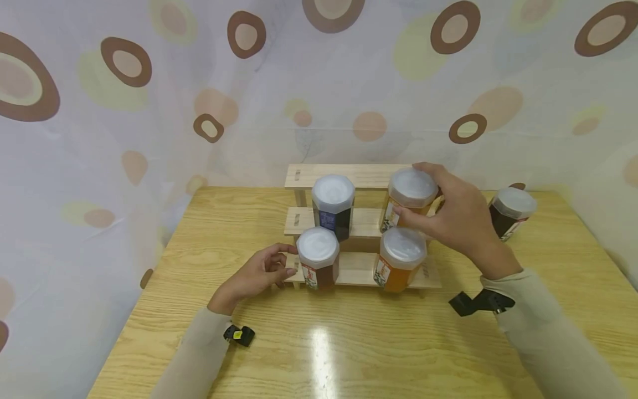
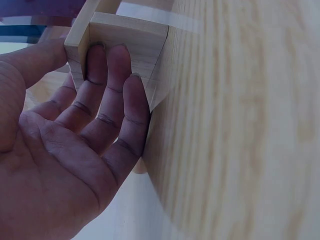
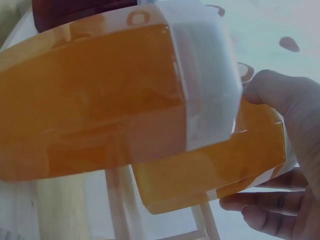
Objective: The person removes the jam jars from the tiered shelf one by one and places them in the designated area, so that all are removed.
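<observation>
My right hand (image 1: pixel 456 213) holds an amber jar (image 1: pixel 412 184) with a translucent white lid at the right of the rack's middle tier. In the right wrist view, thumb and fingers sit round that jar, partly behind another amber jar (image 3: pixel 100 100). This nearer jar stands on the lowest tier. My left hand (image 1: pixel 259 271) grips the left end of the lowest board of the three-tier wooden rack (image 1: pixel 356 269), thumb on the board and fingers curled against its end piece (image 2: pixel 135 37). Beside it is a brown jar (image 1: pixel 319 255); a dark jar (image 1: pixel 334 202) stands behind that.
Another dark jar (image 1: pixel 510 210) stands on the wooden table (image 1: pixel 379 343), right of the rack and beyond my right hand. A patterned cloth (image 1: pixel 299 88) hangs behind the table and along its left side.
</observation>
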A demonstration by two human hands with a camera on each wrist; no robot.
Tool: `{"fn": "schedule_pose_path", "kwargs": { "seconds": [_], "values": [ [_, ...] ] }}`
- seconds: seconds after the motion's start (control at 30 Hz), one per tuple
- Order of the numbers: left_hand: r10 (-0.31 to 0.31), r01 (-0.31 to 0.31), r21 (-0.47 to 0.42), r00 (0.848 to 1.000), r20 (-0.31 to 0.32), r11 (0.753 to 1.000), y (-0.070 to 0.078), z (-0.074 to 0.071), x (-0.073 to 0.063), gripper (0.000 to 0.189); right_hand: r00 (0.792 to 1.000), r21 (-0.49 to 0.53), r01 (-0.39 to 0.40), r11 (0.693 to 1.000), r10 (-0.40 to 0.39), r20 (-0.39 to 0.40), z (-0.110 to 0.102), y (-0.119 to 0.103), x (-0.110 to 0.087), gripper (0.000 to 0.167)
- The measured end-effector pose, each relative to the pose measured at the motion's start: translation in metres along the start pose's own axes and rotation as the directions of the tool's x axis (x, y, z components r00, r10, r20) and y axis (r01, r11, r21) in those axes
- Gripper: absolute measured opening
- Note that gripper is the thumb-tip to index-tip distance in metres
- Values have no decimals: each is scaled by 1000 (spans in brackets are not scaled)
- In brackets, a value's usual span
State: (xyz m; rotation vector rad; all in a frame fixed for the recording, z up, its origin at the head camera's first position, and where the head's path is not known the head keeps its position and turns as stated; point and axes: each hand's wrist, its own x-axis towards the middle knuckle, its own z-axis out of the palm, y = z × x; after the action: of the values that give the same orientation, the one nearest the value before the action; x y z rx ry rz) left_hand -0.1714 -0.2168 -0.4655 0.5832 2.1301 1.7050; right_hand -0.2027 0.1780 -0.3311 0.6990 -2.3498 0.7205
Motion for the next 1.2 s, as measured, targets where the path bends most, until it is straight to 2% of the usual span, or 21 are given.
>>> {"fn": "schedule_pose_path", "kwargs": {
  "seconds": [0.6,1.2],
  "values": [
    [-5,5,-5,1000,-8,1000,-3,-1,-1,43,999,5,-23,1000,23,-48,-19,5,-1,70],
    [-3,3,-13,1000,-1,1000,-2,-1,0,44,994,-15,-98,995,97,-54,-40,24,-13,74]
  ]
}}
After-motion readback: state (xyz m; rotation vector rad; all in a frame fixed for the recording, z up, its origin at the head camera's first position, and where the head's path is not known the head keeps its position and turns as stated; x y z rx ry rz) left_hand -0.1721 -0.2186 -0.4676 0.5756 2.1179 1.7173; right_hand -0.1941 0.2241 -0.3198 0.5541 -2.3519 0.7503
